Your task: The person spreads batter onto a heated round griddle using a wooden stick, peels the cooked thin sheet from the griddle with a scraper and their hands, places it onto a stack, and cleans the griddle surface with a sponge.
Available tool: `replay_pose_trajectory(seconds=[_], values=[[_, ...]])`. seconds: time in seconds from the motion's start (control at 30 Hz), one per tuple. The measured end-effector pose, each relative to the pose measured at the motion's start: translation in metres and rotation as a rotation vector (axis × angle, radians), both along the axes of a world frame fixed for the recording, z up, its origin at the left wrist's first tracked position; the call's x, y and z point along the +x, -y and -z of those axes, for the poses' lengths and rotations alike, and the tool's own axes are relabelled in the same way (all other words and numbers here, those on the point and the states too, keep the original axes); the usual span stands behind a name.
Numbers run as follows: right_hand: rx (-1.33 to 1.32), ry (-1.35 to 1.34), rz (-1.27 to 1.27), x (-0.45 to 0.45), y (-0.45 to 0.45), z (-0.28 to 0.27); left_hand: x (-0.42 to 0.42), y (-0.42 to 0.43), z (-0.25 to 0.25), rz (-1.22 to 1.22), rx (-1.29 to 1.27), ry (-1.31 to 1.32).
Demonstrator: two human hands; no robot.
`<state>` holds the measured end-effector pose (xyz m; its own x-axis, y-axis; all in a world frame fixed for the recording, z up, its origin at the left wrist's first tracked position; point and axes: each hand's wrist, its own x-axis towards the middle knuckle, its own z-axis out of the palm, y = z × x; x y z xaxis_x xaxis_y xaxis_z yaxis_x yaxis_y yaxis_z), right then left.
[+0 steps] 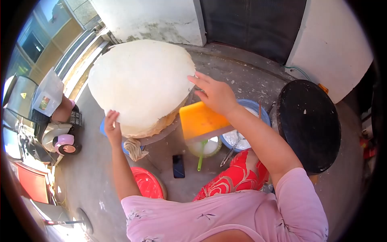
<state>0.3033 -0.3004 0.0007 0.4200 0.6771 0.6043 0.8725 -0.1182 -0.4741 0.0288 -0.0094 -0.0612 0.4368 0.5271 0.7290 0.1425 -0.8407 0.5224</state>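
Note:
A stack of large, thin, pale round sheets (141, 80) lies on a round support at the upper left of centre. My left hand (113, 123) is at the stack's lower left edge, its fingers closed on the rim of the top sheet. At the right edge, my right hand (215, 94) touches the sheets with its fingertips. A yellow-orange scraper (203, 120) with a grey edge hangs from that same hand; its hidden fingers seem to hold it. Under the stack's lower edge a crumpled beige cloth (135, 150) is visible.
Below the scraper are a bowl of white batter (210, 148) with a green-handled tool (200, 161) and a blue basin (252, 105). A phone (178, 166) and red basin (148, 183) are nearer me. A black round plate (309, 127) stands right; a pink-and-white object (64, 144) is left.

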Motion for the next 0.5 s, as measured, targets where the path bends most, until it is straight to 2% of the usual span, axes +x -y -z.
replay_pose_trajectory(seconds=[0.07, 0.13, 0.23, 0.3, 0.43, 0.5], values=[[-0.05, -0.031, 0.021, 0.008, 0.01, 0.021, -0.018, -0.009, 0.036, -0.064, -0.022, -0.078], [-0.032, -0.027, 0.057, 0.025, 0.033, 0.028, -0.027, -0.017, 0.06, -0.174, -0.152, -0.236], [-0.055, -0.149, 0.187, 0.054, 0.081, 0.032, -0.031, -0.026, 0.068, -0.168, -0.169, -0.298], [-0.098, -0.294, 0.362, 0.069, 0.117, 0.031, -0.03, -0.03, 0.061, -0.203, -0.148, -0.358], [0.041, -0.382, 0.497, 0.114, 0.195, 0.07, -0.04, -0.049, 0.059, -0.296, -0.03, -0.446], [0.071, -0.554, 0.599, 0.119, 0.225, 0.076, -0.047, -0.06, 0.065, -0.241, -0.002, -0.515]])
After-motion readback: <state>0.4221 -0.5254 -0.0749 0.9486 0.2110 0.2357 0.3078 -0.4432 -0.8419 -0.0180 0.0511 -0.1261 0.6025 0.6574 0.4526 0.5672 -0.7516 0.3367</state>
